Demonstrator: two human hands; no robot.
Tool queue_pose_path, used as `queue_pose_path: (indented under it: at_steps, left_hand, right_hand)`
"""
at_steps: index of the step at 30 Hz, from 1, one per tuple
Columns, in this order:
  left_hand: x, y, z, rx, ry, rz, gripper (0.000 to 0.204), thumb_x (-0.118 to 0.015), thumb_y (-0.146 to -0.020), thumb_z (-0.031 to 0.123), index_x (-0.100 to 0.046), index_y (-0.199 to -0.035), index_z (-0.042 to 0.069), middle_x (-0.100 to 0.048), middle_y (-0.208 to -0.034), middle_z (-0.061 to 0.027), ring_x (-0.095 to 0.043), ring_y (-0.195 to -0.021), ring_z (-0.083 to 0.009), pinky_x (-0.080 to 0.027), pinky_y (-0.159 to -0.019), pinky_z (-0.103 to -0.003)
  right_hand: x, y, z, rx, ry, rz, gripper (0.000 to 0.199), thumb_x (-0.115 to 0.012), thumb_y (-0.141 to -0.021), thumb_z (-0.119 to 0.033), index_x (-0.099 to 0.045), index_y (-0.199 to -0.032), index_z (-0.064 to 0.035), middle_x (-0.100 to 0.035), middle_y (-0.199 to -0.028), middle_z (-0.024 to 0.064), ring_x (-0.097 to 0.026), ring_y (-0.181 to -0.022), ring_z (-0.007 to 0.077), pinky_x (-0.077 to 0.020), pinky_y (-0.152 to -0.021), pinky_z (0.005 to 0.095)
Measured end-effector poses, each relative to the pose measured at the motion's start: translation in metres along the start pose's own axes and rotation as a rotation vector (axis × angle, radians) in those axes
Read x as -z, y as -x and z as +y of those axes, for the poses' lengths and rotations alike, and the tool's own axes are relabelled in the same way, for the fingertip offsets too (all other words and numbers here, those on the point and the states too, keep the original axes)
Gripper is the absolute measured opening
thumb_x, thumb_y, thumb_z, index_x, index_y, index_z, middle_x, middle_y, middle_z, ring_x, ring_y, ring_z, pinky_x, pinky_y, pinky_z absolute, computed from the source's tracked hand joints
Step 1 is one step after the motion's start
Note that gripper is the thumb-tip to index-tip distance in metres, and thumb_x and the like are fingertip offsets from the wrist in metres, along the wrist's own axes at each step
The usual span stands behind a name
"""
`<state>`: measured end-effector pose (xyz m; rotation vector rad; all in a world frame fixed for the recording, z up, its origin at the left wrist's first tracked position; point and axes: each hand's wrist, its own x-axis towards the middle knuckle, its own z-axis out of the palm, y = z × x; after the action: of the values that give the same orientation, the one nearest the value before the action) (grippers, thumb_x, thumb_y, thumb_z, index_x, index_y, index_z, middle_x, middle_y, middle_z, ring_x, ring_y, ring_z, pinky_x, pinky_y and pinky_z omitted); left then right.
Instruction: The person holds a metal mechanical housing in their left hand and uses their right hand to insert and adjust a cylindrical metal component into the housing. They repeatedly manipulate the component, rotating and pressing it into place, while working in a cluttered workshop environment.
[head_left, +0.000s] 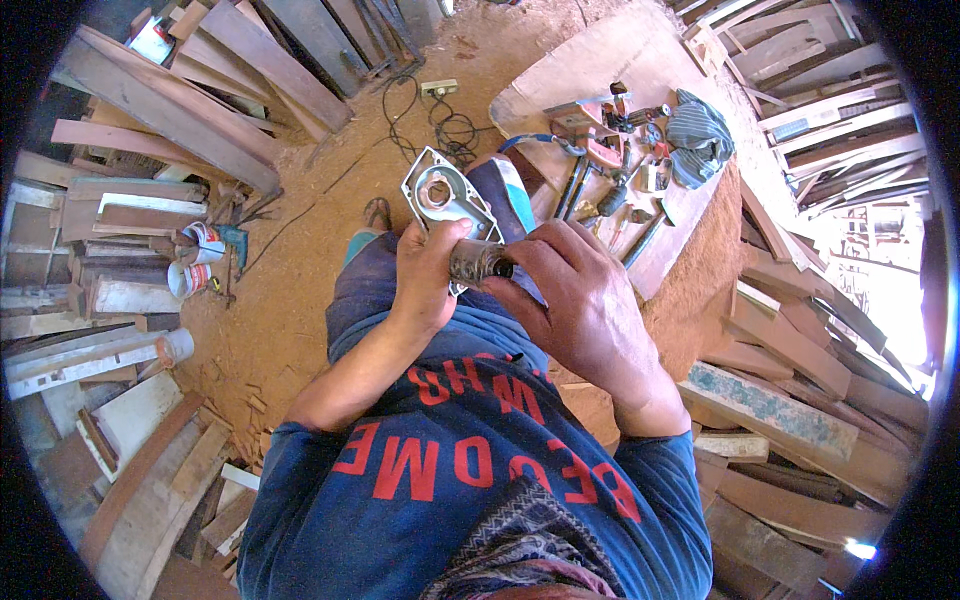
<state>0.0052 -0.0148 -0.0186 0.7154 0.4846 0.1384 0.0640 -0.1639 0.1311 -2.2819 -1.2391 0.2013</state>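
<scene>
In front of my lap my left hand (pixel 425 270) is closed on a silver cast-metal housing (pixel 450 192) with a round bore and an angular rim. My left thumb presses along the housing's near part. A short, worn metal cylinder (pixel 474 262) with a dark end lies across the near side of the housing, against my left hand. My right hand (pixel 580 295) has its fingers and thumb curled about the cylinder's dark end. Its fingertips are partly hidden, and I cannot tell whether the cylinder is joined to the housing.
Ahead to the right, a wooden board (pixel 560 80) bears scattered hand tools, a hammer (pixel 648 235) and a striped cloth (pixel 699 138). A black cable (pixel 455 130) and a socket strip (pixel 438 88) lie on the sawdust-covered floor. Stacked planks (pixel 160 110) line both sides; buckets (pixel 190 278) stand left.
</scene>
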Motion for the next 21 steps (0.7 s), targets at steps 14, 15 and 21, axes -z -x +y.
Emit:
queue_pose_path:
  at_steps: [14, 15, 21]
  left_hand:
    - [-0.006, 0.005, 0.007, 0.003, -0.018, -0.004, 0.043, -0.059, -0.093, 0.010, -0.053, -0.134, 0.003, -0.070, -0.121, -0.0165, -0.071, -0.110, -0.0291, -0.057, -0.100, -0.043]
    - [-0.007, 0.005, 0.006, 0.003, -0.011, -0.005, 0.043, -0.059, -0.093, 0.010, -0.053, -0.134, 0.003, -0.070, -0.121, -0.0167, -0.071, -0.110, -0.0291, -0.057, -0.100, -0.043]
    - [-0.012, 0.005, 0.006, -0.027, 0.074, 0.016, 0.018, -0.062, -0.098, 0.011, -0.067, -0.113, 0.002, -0.073, -0.104, -0.0064, -0.072, -0.090, -0.0151, -0.057, -0.081, -0.032]
  right_hand:
    - [0.002, 0.001, 0.002, -0.012, 0.019, -0.032, 0.028, -0.081, -0.085, -0.011, -0.070, -0.110, -0.0039, -0.066, -0.103, 0.0127, -0.067, -0.093, 0.0351, -0.0555, -0.081, 0.0440]
    - [0.002, 0.002, 0.002, 0.009, -0.007, -0.015, 0.028, -0.081, -0.085, -0.011, -0.070, -0.110, -0.0038, -0.066, -0.103, 0.0126, -0.067, -0.093, 0.0351, -0.0555, -0.081, 0.0440]
    - [0.000, 0.000, 0.001, 0.054, -0.038, 0.032, 0.027, -0.081, -0.086, -0.012, -0.070, -0.109, -0.0028, -0.066, -0.102, 0.0123, -0.067, -0.092, 0.0351, -0.0553, -0.081, 0.0440]
